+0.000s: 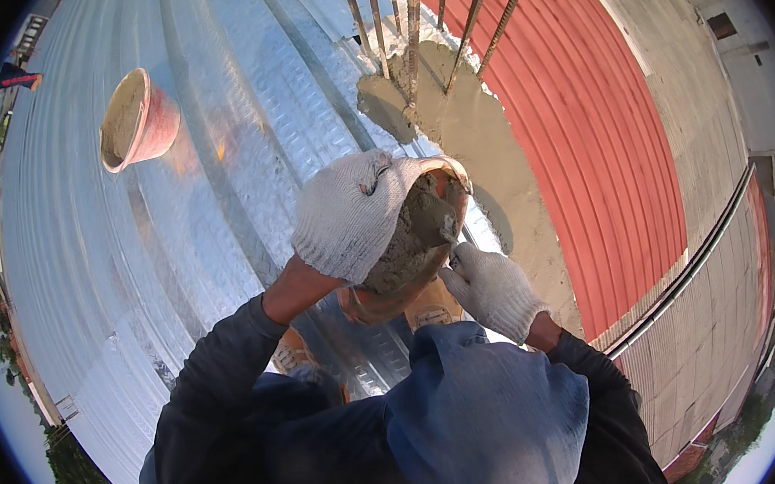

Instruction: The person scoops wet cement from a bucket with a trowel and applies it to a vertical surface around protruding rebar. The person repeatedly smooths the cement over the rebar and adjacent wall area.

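Note:
In front of me a tilted bucket (370,306) holds wet grey mortar (418,225), its mouth facing up and toward my right. My left hand (353,213), in a white knitted glove with a small hole, is closed over the bucket's rim. At the bucket's lower right edge is my right hand (498,292), gloved too, with its fingers curled. Whatever lies inside those fingers is hidden; a tool in the mortar cannot be made out. Just beyond the bucket, a strip of wet mortar (489,141) is spread along a seam between the metal sheets.
Several rusty steel bars (414,37) rise from the far end of the mortar strip. A second bucket (161,123), reddish and mortar-stained, leans on the ribbed silver sheeting (241,153) at the left. Red corrugated sheeting (582,151) lies right of the strip. My shoes (432,307) stand below the held bucket.

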Demonstrator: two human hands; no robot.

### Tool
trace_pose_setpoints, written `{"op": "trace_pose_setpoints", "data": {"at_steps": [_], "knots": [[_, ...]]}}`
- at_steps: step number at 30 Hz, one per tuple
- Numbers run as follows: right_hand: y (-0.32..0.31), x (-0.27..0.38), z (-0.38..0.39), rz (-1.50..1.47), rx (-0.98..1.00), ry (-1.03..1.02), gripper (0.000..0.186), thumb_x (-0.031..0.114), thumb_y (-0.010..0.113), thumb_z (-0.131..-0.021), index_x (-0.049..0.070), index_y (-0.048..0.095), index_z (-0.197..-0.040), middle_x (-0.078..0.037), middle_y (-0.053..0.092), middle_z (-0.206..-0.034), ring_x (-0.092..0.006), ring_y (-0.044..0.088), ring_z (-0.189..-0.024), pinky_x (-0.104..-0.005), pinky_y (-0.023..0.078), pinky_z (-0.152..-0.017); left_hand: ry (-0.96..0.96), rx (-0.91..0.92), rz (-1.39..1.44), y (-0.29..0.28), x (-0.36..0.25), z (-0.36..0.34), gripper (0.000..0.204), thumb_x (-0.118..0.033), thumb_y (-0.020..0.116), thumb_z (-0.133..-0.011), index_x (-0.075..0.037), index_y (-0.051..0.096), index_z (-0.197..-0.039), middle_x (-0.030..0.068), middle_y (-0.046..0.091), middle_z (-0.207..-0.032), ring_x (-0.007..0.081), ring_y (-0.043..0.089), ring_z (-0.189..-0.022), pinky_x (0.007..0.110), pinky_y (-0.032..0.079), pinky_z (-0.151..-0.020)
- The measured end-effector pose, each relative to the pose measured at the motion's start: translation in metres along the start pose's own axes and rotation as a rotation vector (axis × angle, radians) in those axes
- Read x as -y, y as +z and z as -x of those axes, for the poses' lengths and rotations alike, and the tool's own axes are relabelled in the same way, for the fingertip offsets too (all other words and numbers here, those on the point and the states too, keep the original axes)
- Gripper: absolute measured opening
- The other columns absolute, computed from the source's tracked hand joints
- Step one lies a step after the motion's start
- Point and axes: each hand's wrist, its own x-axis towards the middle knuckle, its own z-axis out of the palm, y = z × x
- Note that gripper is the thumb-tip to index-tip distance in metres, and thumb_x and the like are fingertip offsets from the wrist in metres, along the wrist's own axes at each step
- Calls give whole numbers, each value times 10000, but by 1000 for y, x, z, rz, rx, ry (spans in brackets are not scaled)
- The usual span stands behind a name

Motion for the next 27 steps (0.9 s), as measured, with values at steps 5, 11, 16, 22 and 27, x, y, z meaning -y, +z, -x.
{"op": "trace_pose_setpoints", "data": {"at_steps": [5,11,16,22,27], "knots": [[4,7,0,-9,58,-25,361,357,650,-1106,6,650,-1189,-246,776,-986,-451,785,-934,-563,615,-839,-422,-48,168,-19,-52,-34,305,-277,687,-1133,-19,786,-1264,-13,717,-932,54,599,-881,296,532,-804],[-22,20,10,256,90,-170,338,348,629,-1121,21,623,-1204,-233,760,-969,-408,795,-917,-543,631,-765,-484,-77,283,-36,-49,-27,325,-318,657,-1153,-14,771,-1162,-72,579,-863,34,493,-819,282,460,-713],[-63,30,17,225,152,-97,355,363,624,-1123,17,620,-1208,-221,758,-934,-405,794,-916,-542,621,-774,-404,-46,91,-41,-44,-21,320,-305,656,-1155,-9,776,-1170,-49,636,-909,61,549,-837,290,492,-746],[-20,12,20,-155,182,-153,394,404,649,-1106,10,658,-1133,-205,748,-864,-429,777,-884,-545,595,-786,-58,-209,190,-12,-19,20,283,-263,688,-1125,-10,784,-1207,101,788,-992,115,682,-867,344,573,-807],[-36,7,26,-123,209,60,412,418,654,-1104,6,668,-1113,-228,756,-880,-428,775,-889,-551,589,-813,-487,393,160,-53,-53,1,509,-283,775,-1068,-127,621,-1528,128,627,-1440,246,579,-1307,414,443,-1147]]}}
